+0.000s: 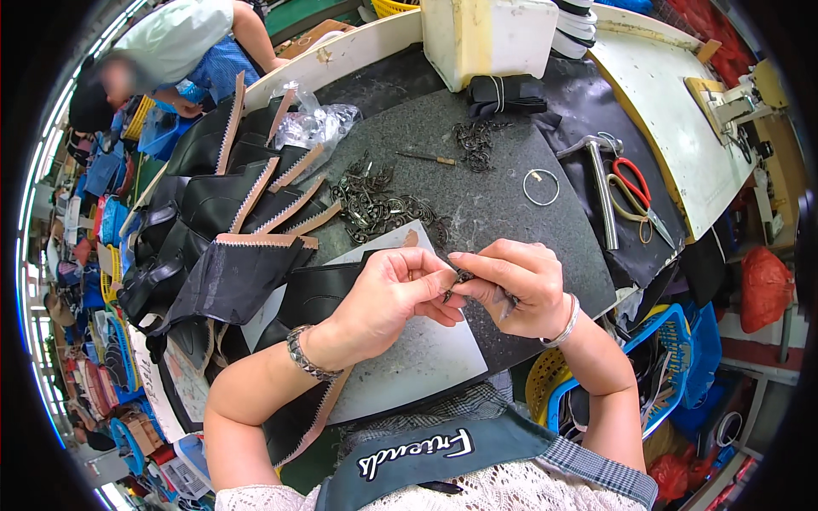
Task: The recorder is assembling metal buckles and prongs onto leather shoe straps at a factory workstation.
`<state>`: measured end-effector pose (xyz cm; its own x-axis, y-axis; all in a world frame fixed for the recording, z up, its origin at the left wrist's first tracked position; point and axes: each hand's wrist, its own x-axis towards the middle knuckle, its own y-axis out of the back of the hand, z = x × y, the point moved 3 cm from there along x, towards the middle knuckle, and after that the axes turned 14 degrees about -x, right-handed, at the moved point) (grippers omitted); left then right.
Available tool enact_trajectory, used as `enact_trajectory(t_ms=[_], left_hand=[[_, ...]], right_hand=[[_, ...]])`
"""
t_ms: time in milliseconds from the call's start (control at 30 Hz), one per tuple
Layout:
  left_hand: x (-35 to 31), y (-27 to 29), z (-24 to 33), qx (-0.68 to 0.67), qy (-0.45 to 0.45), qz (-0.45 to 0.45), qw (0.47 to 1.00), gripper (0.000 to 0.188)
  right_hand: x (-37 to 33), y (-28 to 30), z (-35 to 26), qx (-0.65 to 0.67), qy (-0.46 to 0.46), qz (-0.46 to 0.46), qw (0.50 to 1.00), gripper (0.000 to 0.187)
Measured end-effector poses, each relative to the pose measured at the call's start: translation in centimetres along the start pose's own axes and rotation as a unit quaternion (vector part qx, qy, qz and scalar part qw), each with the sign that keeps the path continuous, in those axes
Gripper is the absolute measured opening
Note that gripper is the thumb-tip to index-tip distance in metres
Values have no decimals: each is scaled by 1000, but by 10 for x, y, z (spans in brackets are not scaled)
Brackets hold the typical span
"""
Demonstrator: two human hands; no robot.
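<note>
Small dark metal piece [462, 277] sits between my two hands, my left hand [375, 298] pinched on it from one side and my right hand [527, 285] from the other, above the white board [426, 366]. Beyond them, a heap of dark metal pieces [383, 209] lies on the grey worktop [503, 204].

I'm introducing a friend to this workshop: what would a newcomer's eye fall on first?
Probably the left grip and right grip, meeting near the centre at a small dark piece. Next, the red-handled scissors beside a hammer on the right, then black leather-like pieces with pale, zigzag-edged strips heaped on the left.
</note>
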<state>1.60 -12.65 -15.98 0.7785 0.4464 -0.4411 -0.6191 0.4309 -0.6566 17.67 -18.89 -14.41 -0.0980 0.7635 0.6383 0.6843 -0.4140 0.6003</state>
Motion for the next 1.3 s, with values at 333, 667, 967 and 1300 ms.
enact_trajectory(t_ms=[333,667,967,1300], left_hand=[[46,5,40,595,-347,-18,724,22],[72,-5,34,750,-243,-97,607,11],[90,-21,54,740,-82,-143,652,6],[25,-17,53,88,-174,46,980,23]], right_hand=[[31,-3,58,-89,-167,138,972,7],[36,-28,125,9,-326,83,942,23],[18,16,90,145,-376,87,911,24],[4,19,2,-76,-248,33,965,20]])
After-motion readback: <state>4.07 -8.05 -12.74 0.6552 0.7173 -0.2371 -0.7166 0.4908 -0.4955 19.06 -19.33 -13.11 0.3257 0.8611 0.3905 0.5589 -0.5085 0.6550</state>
